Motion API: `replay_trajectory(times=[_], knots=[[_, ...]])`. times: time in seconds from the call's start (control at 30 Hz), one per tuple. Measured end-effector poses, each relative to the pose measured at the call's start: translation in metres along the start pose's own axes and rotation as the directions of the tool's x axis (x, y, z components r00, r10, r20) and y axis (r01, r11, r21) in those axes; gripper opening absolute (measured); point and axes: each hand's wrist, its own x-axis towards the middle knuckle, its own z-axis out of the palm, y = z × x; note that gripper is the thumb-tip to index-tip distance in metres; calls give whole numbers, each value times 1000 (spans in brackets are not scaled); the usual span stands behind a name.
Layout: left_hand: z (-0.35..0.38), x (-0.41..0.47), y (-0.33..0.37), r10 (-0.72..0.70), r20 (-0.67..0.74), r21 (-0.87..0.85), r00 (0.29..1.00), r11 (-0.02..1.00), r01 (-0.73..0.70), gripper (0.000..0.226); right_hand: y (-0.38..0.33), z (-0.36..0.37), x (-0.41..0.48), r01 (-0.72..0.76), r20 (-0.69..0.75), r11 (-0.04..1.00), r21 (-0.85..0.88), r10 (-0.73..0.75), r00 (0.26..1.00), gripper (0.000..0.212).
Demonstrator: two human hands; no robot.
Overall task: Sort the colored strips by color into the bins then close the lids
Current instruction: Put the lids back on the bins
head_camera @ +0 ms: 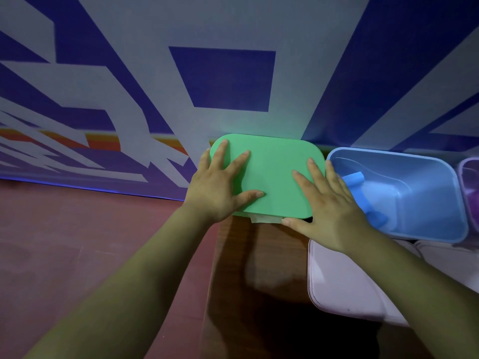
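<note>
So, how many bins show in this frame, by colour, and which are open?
Green: 1, closed under the green lid
Blue: 1, the blue bin, open
Purple: 1, the purple bin, open, cut off by the frame edge
Total: 3

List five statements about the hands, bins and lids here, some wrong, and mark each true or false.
1. Both the left hand and the right hand lie flat on the green lid. True.
2. The blue bin stands to the right of the green lid. True.
3. The blue bin is closed. False: it stands open, with blue strips inside.
4. The right hand pinches a blue strip. False: it holds nothing, with its fingers straight on the green lid.
5. A pale lid lies on the table in front of the blue bin. True.
</note>
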Motion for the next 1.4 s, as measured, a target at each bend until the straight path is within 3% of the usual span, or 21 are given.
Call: replay_trajectory(times=[0.07, 0.53, 0.73, 0.83, 0.9, 1.0, 1.13, 1.27, 1.4], knots=[[3, 0, 0, -13, 12, 13, 1000, 1000, 12, 91, -2, -1, 3, -2, 24, 998, -65, 3, 1000, 103], [2, -4, 3, -16, 25, 118, 1000, 993, 13, 85, 0, -13, 0, 30, 105, 1000, 0, -30, 994, 98], [15, -74, 53, 6, -119, 30, 993, 1000, -3, 80, 24, -14, -82, 59, -177, 998, 34, -52, 983, 86], [50, -130, 93, 81, -168, -42, 982, 995, -90, 75, 52, 9, -151, -22, -191, 998, 53, 32, 981, 75], [77, -160, 119, 104, -72, -67, 992, 992, -109, 73, 73, 33, -193, -85, -204, 995, 48, 93, 974, 70], [115, -187, 147, 39, 201, -124, 979, 992, -14, 77, 98, 69, -238, -204, -137, 977, 59, 211, 968, 74], [145, -190, 170, -28, 344, -141, 938, 987, 81, 80, 120, 101, -255, -317, -12, 948, -29, 317, 948, 74], [155, -186, 186, -46, 366, -156, 929, 982, 110, 81, 132, 118, -262, -263, -3, 963, -64, 263, 965, 67], [159, -201, 197, -109, 305, -312, 946, 927, 207, 84, 145, 128, -275, -154, -89, 987, -40, 150, 985, 64]])
